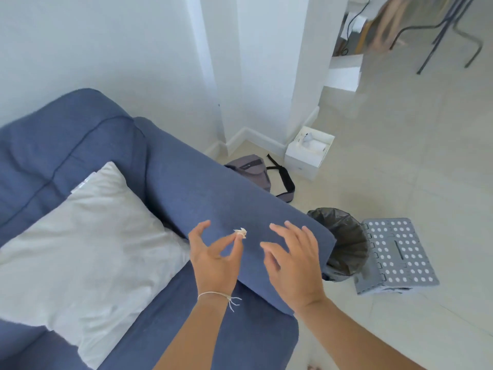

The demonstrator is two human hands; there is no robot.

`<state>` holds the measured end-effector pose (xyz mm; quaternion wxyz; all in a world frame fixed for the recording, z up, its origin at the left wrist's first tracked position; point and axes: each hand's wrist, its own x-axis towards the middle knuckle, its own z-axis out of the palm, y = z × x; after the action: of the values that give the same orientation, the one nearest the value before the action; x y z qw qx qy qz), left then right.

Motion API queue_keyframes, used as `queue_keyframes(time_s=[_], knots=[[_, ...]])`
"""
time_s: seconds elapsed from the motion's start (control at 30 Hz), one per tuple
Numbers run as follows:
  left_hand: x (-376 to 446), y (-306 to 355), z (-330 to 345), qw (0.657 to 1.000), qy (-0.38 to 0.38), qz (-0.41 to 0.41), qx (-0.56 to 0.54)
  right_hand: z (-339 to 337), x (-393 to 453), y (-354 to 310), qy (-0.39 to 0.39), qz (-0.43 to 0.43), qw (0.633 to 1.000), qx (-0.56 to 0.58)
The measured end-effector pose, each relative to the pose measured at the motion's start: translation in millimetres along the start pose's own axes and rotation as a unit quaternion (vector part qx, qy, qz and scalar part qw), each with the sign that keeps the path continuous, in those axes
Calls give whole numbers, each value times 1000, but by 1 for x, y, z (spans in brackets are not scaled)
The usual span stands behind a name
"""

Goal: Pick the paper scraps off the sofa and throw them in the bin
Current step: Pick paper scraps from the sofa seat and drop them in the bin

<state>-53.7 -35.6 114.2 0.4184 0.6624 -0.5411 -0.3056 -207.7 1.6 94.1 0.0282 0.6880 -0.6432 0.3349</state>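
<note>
Scrap (pixel 241 232) pinched in my left hand (pixel 213 256) over the sofa (pixel 186 188) arm, right hand (pixel 294 259) open and empty; I should keep the pinch firm until above the bin (pixel 344 241).

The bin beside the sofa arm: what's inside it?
The bin holds a dark liner bag; no scraps show in the visible part. The sofa arm covers its near side, so the bottom is hidden.

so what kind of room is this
Most likely a living room in a home: a blue sofa with a white pillow against a white wall, a lined bin on the tiled floor beside its arm, and a bag left on the floor behind.
</note>
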Motion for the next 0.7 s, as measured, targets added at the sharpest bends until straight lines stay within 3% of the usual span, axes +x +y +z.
queue_keyframes(time_s=[0.2,0.37,0.47,0.7], knots=[[-4,64,92,979,-121,161,24,-57,24,110,39,185,978,-88],[3,91,184,956,-165,237,57,-62,3,200,-12,271,955,-123],[7,90,232,951,-172,235,100,-54,-7,243,-55,325,935,-129],[5,71,273,957,-169,186,147,-14,-10,300,-75,331,940,-33]])
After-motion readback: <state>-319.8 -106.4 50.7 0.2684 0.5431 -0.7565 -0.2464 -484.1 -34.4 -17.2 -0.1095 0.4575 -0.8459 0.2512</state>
